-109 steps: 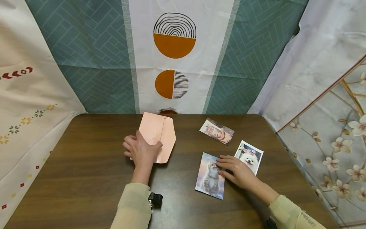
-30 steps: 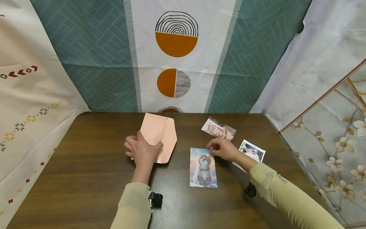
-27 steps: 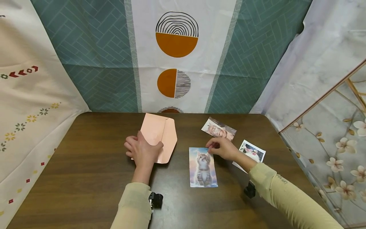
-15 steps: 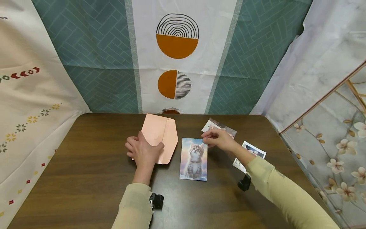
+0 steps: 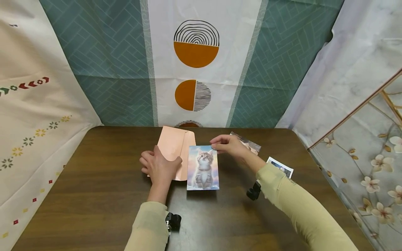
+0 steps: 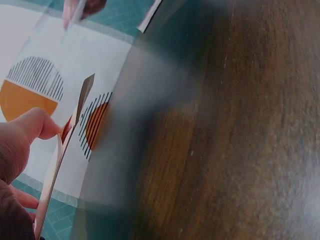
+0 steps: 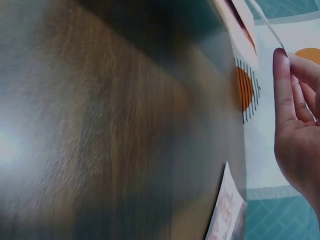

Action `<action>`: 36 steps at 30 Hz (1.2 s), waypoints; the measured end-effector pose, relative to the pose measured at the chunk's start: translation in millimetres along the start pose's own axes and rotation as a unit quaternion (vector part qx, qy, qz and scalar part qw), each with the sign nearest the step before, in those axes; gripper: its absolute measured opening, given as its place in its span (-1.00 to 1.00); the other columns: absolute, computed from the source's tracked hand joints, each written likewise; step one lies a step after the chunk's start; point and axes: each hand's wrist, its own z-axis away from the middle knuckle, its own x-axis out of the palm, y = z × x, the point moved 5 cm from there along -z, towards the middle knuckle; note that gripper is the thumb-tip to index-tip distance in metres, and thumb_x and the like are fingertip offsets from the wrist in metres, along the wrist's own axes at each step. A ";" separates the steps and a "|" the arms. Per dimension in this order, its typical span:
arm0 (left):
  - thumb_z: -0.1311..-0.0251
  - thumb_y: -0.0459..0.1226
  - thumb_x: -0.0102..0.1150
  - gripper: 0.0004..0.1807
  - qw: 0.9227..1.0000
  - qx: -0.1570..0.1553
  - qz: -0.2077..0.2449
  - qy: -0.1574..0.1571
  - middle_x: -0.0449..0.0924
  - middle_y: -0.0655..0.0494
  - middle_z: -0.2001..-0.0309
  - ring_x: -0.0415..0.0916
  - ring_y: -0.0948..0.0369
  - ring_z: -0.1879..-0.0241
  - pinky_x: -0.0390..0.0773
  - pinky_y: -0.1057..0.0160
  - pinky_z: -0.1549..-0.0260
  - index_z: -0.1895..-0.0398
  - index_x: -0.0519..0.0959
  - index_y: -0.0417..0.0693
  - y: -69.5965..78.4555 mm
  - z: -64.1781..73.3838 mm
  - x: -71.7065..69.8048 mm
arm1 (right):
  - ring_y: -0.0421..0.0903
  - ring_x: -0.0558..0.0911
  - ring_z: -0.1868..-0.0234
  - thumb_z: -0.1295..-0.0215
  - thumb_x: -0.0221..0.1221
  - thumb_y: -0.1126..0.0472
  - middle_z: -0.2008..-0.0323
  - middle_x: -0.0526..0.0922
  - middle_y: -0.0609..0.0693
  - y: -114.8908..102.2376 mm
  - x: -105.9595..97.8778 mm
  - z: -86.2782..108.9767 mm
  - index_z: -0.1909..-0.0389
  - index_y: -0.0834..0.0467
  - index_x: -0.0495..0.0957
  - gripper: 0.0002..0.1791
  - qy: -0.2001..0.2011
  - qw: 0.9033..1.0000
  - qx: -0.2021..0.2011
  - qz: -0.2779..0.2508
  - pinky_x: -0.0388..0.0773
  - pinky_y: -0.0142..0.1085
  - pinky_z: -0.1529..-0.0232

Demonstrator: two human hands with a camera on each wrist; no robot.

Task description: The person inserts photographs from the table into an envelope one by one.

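Note:
My left hand (image 5: 161,167) grips a pink envelope (image 5: 172,141) at the back of the table, its flap side turned to the right. In the left wrist view the thumb (image 6: 37,125) bends at the envelope's opening, with the other fingers on its far side. Between thumb and fingers, my right hand (image 5: 230,146) pinches the top right corner of a kitten picture card (image 5: 203,169). The card is held up facing me, a shadow under its lower edge. In the head view its left edge overlaps the envelope's flap side.
Behind my right hand lies a cat picture (image 5: 252,145) in a clear sleeve, partly hidden. A white-bordered dog photo (image 5: 286,169) is mostly covered by the right sleeve. Patterned cloth (image 5: 125,97) hangs along the back edge of the brown table (image 5: 94,195).
My right hand first touched the kitten card on the table, then took its top corner, lifted it and carried it left to the envelope. The left hand stayed in place on the envelope.

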 end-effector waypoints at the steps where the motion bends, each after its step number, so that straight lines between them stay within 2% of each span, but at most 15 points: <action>1: 0.09 -0.02 0.54 -0.10 1.000 0.000 0.001 0.000 0.22 -0.30 -0.10 0.10 -0.24 -0.19 0.22 -0.26 0.04 -0.31 0.44 -0.27 0.1 0.2 -0.1 | -0.11 0.72 0.09 -0.48 0.32 0.31 0.06 0.75 0.07 -0.2 2.9 -3.3 -0.24 0.47 0.57 -0.57 -0.003 1.000 -0.001 0.002 0.73 -0.19 -0.02; 11: 0.08 0.03 0.56 -0.03 1.000 -0.007 0.007 -0.007 0.21 -0.32 -0.13 0.09 -0.24 -0.21 0.22 -0.29 -0.01 -0.37 0.43 -0.29 0.2 0.0 1.8 | -0.16 0.72 0.19 -0.48 0.28 0.39 0.20 0.75 0.00 3.4 21.1 -29.1 -0.19 0.52 0.58 -0.63 -0.007 1.000 0.002 0.010 0.74 -0.09 -0.03; 15: 0.08 0.05 0.57 0.01 1.000 -0.011 0.013 -0.010 0.21 -0.34 -0.14 0.09 -0.24 -0.22 0.21 -0.30 -0.03 -0.40 0.42 -0.29 -0.5 -0.6 1.6 | -0.17 0.72 0.17 -0.48 0.30 0.36 0.18 0.77 -0.01 4.5 23.8 -35.3 -0.18 0.49 0.60 -0.64 -0.008 1.000 0.005 0.020 0.73 -0.10 -0.03; 23: 0.08 0.06 0.56 0.05 0.999 -0.026 0.029 -0.024 0.19 -0.32 -0.14 0.07 -0.23 -0.22 0.19 -0.28 -0.06 -0.45 0.40 -0.29 -3.2 -1.4 0.0 | -0.18 0.73 0.20 -0.46 0.30 0.39 0.24 0.77 -0.05 2.5 21.6 -42.1 -0.13 0.45 0.66 -0.69 -0.001 1.000 0.006 0.023 0.74 -0.19 0.06; 36: 0.04 0.00 0.49 -0.06 0.997 -0.046 0.050 -0.043 0.17 -0.33 -0.15 0.05 -0.25 -0.22 0.17 -0.32 -0.10 -0.40 0.43 -0.27 -6.7 -4.4 -1.8 | -0.20 0.71 0.23 -0.46 0.29 0.41 0.24 0.78 -0.04 -6.7 21.0 -44.9 -0.11 0.49 0.64 -0.70 -0.017 0.999 -0.002 0.043 0.74 -0.21 0.09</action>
